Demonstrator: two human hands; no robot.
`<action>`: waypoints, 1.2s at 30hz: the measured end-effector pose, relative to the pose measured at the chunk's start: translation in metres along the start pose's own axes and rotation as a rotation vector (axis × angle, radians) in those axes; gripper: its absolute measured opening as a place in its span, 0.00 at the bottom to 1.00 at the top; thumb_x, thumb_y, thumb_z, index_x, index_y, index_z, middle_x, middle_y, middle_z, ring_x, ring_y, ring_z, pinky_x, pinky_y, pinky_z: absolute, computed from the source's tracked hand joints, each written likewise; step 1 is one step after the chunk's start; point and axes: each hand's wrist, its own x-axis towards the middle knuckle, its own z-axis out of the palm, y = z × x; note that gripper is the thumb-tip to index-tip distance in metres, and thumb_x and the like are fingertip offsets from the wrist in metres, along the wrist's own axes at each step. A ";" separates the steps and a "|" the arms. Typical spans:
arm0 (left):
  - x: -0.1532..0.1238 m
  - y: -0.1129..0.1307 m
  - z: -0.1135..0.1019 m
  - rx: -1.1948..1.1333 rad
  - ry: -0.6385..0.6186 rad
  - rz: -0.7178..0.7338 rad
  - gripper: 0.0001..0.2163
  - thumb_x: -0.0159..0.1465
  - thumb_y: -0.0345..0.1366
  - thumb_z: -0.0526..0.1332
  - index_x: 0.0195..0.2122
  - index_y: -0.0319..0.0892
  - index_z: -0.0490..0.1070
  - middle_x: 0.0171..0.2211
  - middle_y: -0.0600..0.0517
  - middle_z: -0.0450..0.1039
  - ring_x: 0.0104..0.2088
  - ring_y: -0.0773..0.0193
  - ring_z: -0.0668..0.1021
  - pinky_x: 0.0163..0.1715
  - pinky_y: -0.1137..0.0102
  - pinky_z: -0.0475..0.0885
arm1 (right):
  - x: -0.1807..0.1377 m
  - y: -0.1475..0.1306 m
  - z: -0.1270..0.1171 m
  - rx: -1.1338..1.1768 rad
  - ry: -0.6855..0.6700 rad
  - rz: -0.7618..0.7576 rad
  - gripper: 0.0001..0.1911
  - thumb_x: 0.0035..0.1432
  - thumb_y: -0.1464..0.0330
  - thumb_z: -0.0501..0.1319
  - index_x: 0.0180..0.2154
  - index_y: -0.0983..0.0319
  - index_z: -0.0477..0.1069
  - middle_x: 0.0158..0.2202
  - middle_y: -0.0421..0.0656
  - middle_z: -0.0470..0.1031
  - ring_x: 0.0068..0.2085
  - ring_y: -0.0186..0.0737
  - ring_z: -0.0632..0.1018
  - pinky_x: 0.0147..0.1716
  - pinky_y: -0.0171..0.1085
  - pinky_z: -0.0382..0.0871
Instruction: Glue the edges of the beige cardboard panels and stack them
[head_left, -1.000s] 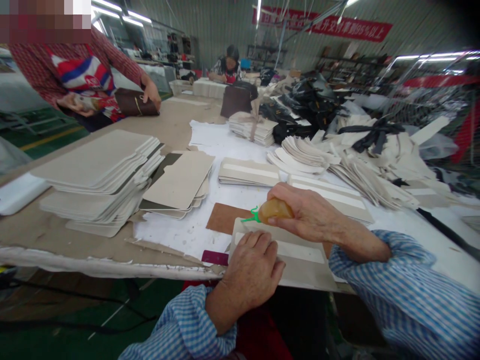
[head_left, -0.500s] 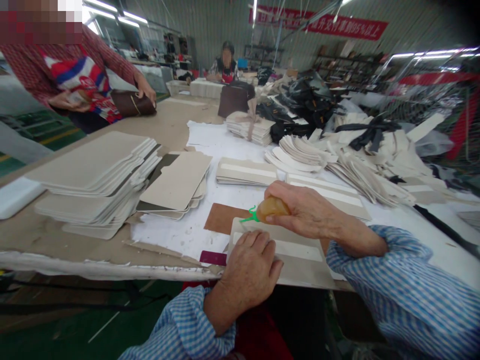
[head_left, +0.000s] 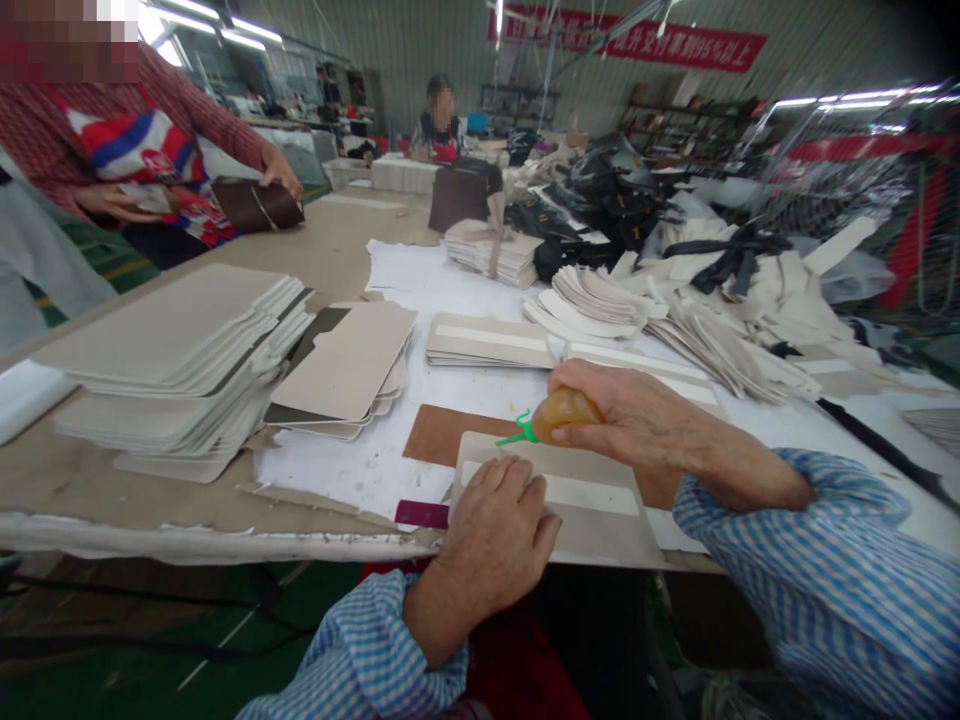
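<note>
Under my left hand (head_left: 499,525), which lies flat with its fingers stretched out, is a beige panel (head_left: 607,525) with a pale strip along its middle. My right hand (head_left: 645,420) is wrapped round a squeeze glue bottle (head_left: 566,412) of amber colour, tilted to the left. The bottle's green nozzle (head_left: 523,430) points at the panel's far edge, near its left corner; whether its tip touches cannot be told. A brown sheet (head_left: 431,433) lies partly beneath the panel. Left of my left hand is a purple strip (head_left: 421,514).
Stacks of beige panels (head_left: 172,320) and cut pieces (head_left: 352,360) stand to the left. Ahead are more strip-marked panels (head_left: 491,340). Pale cut strips (head_left: 592,300) and black material (head_left: 607,190) pile up behind. Across the table a co-worker holds a dark brown item (head_left: 255,203).
My right hand has moved the glue bottle a little to the right along the panel's far edge. My left hand stays on the panel. The view has shifted slightly.
</note>
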 end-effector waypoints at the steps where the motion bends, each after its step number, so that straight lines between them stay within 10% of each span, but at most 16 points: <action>1: 0.000 0.000 0.000 0.002 0.001 -0.001 0.13 0.71 0.40 0.62 0.51 0.39 0.75 0.52 0.43 0.75 0.56 0.49 0.75 0.62 0.53 0.71 | -0.001 0.002 0.000 0.001 0.000 0.007 0.14 0.62 0.54 0.62 0.42 0.58 0.69 0.39 0.43 0.75 0.39 0.47 0.74 0.36 0.40 0.60; 36: -0.001 -0.008 0.006 0.027 0.037 0.046 0.15 0.71 0.37 0.62 0.55 0.36 0.74 0.56 0.39 0.75 0.58 0.44 0.74 0.61 0.47 0.72 | -0.077 0.052 -0.011 0.186 0.027 0.299 0.15 0.62 0.53 0.63 0.40 0.57 0.69 0.33 0.38 0.76 0.35 0.45 0.74 0.33 0.41 0.62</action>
